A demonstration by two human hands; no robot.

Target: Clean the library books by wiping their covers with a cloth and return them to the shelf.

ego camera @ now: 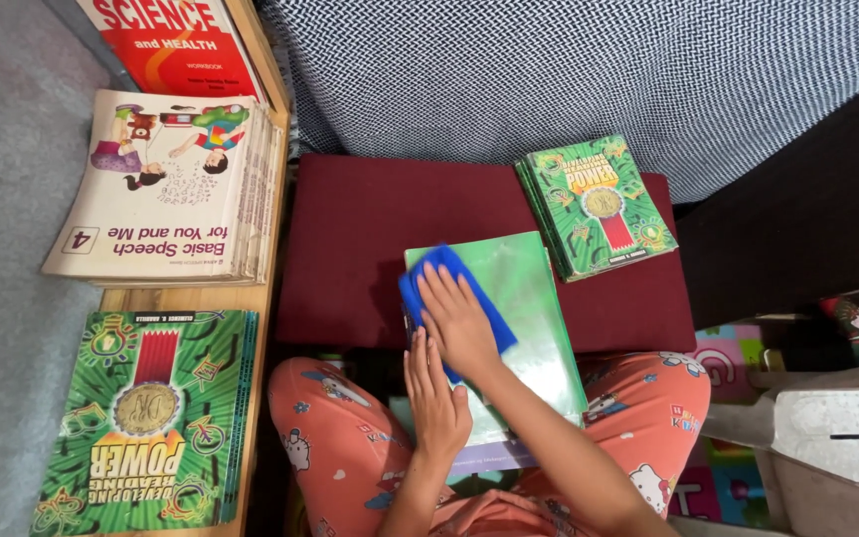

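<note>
A glossy green book [524, 298] lies on a dark red cushioned stool [350, 229] in front of my knees. My right hand [457, 320] presses a blue cloth [444, 273] flat on the book's cover, fingers spread over it. My left hand [436, 398] rests on the book's near left edge and steadies it. A small stack of green books with a medal picture [597, 204] sits on the stool's far right corner, apart from both hands.
A wooden shelf [176, 296] at the left carries a stack of green books [146, 418], a stack of white books with cartoon covers [166, 189] and a red book [171, 40]. A patterned blue-white fabric [569, 70] lies behind the stool. A cardboard box [837, 447] stands at the right.
</note>
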